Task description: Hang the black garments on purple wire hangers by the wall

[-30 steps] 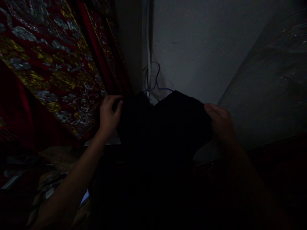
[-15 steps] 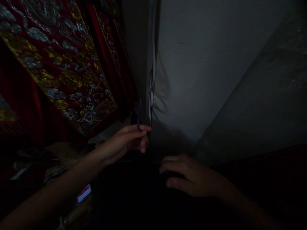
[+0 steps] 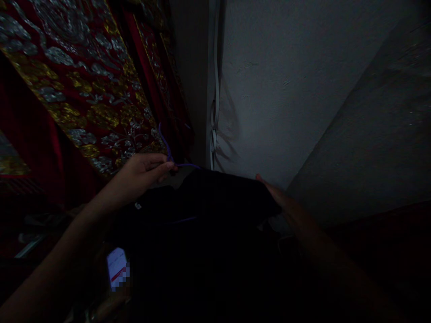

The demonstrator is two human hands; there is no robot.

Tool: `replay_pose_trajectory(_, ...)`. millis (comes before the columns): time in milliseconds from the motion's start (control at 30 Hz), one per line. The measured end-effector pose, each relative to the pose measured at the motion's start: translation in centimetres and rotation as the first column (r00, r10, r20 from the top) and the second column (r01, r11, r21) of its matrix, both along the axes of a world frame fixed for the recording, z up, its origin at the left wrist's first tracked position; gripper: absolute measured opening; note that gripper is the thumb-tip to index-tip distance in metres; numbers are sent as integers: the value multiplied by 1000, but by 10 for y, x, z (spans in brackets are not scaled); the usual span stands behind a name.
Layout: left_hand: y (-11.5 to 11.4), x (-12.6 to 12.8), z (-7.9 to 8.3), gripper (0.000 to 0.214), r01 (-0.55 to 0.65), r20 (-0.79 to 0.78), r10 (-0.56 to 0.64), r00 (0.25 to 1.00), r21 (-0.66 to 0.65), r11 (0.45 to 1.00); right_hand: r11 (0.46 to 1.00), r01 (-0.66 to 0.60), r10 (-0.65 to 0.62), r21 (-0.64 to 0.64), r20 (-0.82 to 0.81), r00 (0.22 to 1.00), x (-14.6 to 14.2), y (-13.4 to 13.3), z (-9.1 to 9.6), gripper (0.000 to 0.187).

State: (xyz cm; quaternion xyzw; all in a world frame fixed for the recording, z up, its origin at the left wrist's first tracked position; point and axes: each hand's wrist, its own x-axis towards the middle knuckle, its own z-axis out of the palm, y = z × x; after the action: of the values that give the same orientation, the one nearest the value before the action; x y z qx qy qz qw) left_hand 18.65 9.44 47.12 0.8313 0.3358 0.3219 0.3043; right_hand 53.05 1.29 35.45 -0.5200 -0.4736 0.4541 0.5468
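The scene is very dark. My left hand [image 3: 144,172] is closed in a pinch on the neck of a purple wire hanger [image 3: 168,150], whose hook curves up and left. A black garment [image 3: 208,202] hangs from that hanger and fills the lower middle of the view. My right hand [image 3: 272,193] reaches along the garment's right shoulder; most of its fingers are hidden behind the dark cloth, so their state is unclear.
Red cloth with gold and silver embroidery [image 3: 77,85] hangs at the left. A grey wall [image 3: 286,89] with a white cord [image 3: 213,112] stands behind. A dark slanted surface [image 3: 377,134] lies at the right. A small white tag [image 3: 116,264] shows below my left arm.
The black garment has come back up into view on the hanger. My left hand moved left and up with the hanger. My right hand rose from the low dark cloth to the garment's right shoulder.
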Motion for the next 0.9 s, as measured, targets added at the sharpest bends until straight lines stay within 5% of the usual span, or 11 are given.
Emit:
replay_pose_trajectory(100,20,11,2,38,-83,6,83,997,123,989,1000,-4,7,13,-164,986,6,7,25,42)
replay_pose_trajectory(200,44,31,10,28,-162,74,146,987,302,940,969,127,-90,213,-176,980,8,23,57,33)
replay_pose_trajectory(367,48,65,26,23,-347,354,132,926,658,668,839,389,-284,381,-302,910,21,44,84,23)
replay_pose_trajectory(467,19,69,9,18,-251,298,20,954,763,595,790,486,-365,374,-350,863,32,39,72,22)
replay_pose_trajectory(567,-11,66,-37,18,72,-39,-67,997,777,625,720,581,-442,380,-396,805,32,29,54,25)
replay_pose_trajectory(667,-23,63,-86,25,204,-319,12,948,632,747,659,643,-495,390,-420,761,24,28,50,25)
replay_pose_trajectory(767,-18,64,-113,40,173,-379,22,925,472,864,637,642,-494,428,-413,765,18,37,62,20)
replay_pose_trajectory(900,-3,70,-118,67,36,-379,108,919,355,934,591,628,-521,505,-355,776,26,45,74,18)
